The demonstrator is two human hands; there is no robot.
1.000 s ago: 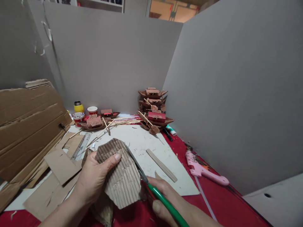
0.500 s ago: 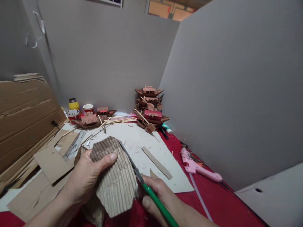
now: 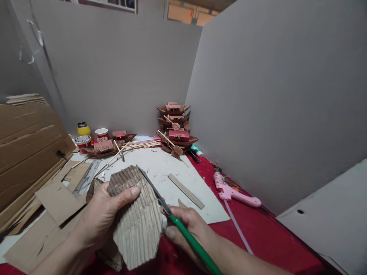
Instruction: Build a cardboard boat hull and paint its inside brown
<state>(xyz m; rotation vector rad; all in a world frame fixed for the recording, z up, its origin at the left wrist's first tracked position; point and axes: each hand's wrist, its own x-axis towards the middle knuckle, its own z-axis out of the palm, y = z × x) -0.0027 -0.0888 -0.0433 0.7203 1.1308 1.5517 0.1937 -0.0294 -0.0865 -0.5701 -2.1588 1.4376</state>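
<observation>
A ribbed cardboard piece [image 3: 134, 217] is held above the red table [image 3: 258, 236], pinched between the thumb and fingers of the left hand [image 3: 100, 214]. Green-handled scissors [image 3: 172, 219] are gripped by the right hand [image 3: 189, 233], blades against the cardboard's right edge.

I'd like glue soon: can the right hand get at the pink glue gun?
Probably yes: the glue gun lies uncovered to its right, nothing between, but the right hand grips scissors.

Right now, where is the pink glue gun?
In the head view, the pink glue gun lies on the red cloth on the right, between the white sheet and the grey wall board.
</observation>
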